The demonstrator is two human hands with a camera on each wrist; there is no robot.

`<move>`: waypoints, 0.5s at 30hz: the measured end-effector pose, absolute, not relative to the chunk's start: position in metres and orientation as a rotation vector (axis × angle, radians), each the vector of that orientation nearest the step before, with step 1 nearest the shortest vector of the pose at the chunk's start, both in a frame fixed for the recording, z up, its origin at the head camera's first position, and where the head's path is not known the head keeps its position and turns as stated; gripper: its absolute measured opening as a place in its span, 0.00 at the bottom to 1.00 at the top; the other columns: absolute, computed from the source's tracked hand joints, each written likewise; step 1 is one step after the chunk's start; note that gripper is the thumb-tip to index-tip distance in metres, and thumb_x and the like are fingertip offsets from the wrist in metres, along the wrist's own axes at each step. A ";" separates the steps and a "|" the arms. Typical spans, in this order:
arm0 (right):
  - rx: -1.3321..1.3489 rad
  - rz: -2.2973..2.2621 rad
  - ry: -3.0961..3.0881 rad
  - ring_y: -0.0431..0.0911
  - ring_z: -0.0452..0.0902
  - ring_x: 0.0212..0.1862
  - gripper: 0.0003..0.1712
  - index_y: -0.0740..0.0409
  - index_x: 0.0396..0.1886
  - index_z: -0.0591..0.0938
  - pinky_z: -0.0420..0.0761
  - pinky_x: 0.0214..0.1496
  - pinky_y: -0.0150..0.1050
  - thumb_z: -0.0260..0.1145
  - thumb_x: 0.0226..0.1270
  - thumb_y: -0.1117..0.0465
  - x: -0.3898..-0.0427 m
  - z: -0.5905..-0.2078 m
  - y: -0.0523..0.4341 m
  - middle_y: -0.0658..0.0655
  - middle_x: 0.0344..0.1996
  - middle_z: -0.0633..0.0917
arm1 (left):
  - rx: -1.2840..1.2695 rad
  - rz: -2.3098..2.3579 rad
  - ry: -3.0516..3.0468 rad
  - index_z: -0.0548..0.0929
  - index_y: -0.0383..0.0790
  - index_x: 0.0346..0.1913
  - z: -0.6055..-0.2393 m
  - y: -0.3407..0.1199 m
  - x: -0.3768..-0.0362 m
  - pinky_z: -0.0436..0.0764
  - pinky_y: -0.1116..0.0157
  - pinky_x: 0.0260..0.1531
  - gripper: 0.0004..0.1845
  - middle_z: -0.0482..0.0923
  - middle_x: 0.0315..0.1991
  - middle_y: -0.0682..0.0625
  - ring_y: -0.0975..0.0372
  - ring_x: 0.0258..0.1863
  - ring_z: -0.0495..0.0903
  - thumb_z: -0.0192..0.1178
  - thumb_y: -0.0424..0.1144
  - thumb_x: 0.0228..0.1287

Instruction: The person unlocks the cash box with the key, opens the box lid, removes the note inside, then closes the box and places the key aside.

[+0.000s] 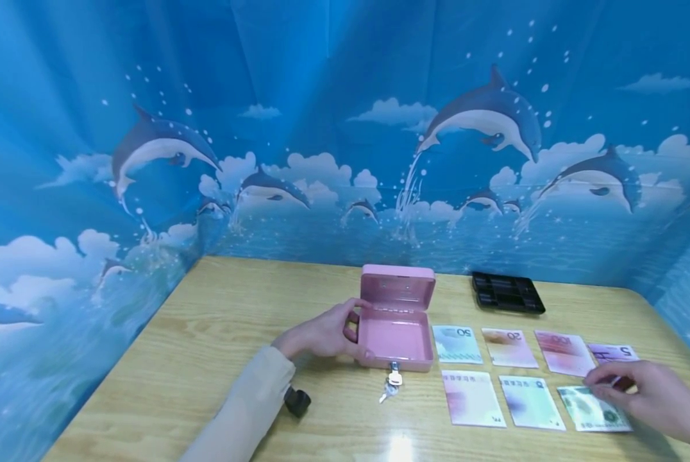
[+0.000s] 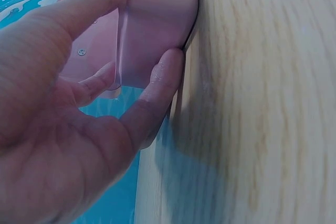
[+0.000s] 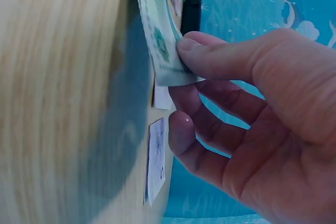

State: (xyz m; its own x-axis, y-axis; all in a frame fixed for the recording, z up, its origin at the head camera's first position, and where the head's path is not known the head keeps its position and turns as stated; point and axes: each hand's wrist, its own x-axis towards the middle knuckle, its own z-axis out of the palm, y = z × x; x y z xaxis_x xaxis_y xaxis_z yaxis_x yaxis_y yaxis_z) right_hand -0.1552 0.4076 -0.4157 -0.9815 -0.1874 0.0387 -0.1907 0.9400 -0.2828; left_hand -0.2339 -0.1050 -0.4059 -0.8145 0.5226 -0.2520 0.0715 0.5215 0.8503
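Fingertips point(image 3: 190, 45) of the right hand point(image 1: 653, 398) pinching the far right corner of the green banknote point(image 1: 593, 409), thumb on top, corner peeled just off the wooden table point(image 1: 206, 346), rest of the note flat at the near right end of the near row. Left hand point(image 1: 322, 335) curled round the left wall of the pink cash box point(image 1: 397, 333), thumb at its near corner, lid standing open, key point(image 1: 392, 380) hanging from the front lock.

Better to slide a finger further under before lifting, so the thin paper neither creases nor slips. Lift low and level, clear of the neighbouring banknotes point(image 1: 530, 401) to the left and in the far row. Keep the box pinned down firmly, since light enough, probably, to skid on the glossy top.
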 end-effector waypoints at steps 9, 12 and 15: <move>0.215 0.354 -3.173 0.28 0.68 0.27 0.06 0.50 0.30 0.88 0.73 0.28 0.28 0.77 0.54 0.64 -0.159 -0.420 0.406 0.47 0.30 0.86 | 0.496 1.239 2.285 0.62 0.50 0.75 -0.406 -0.103 -0.234 0.82 0.55 0.60 0.49 0.76 0.60 0.44 0.58 0.51 0.82 0.79 0.40 0.53; 0.242 0.310 -3.137 0.26 0.66 0.27 0.07 0.51 0.29 0.88 0.73 0.27 0.29 0.78 0.51 0.65 -0.159 -0.423 0.405 0.45 0.28 0.85 | 0.491 1.235 2.289 0.62 0.50 0.76 -0.406 -0.104 -0.235 0.82 0.54 0.61 0.50 0.75 0.61 0.43 0.58 0.52 0.82 0.79 0.41 0.52; 0.254 0.283 -3.124 0.26 0.67 0.28 0.08 0.52 0.31 0.88 0.73 0.28 0.29 0.77 0.51 0.66 -0.160 -0.424 0.404 0.44 0.28 0.85 | 0.487 1.236 2.292 0.61 0.50 0.76 -0.406 -0.104 -0.234 0.82 0.53 0.62 0.50 0.75 0.62 0.43 0.57 0.52 0.82 0.79 0.42 0.53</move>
State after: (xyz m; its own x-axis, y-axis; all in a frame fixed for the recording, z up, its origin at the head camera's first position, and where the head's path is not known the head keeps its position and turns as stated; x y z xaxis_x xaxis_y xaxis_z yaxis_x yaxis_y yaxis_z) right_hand -0.1599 0.4040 -0.4244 -0.9870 -0.1606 0.0086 -0.1596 0.9709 -0.1787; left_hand -0.2341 -0.1041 -0.4062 -0.8175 0.5200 -0.2476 0.0788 0.5268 0.8463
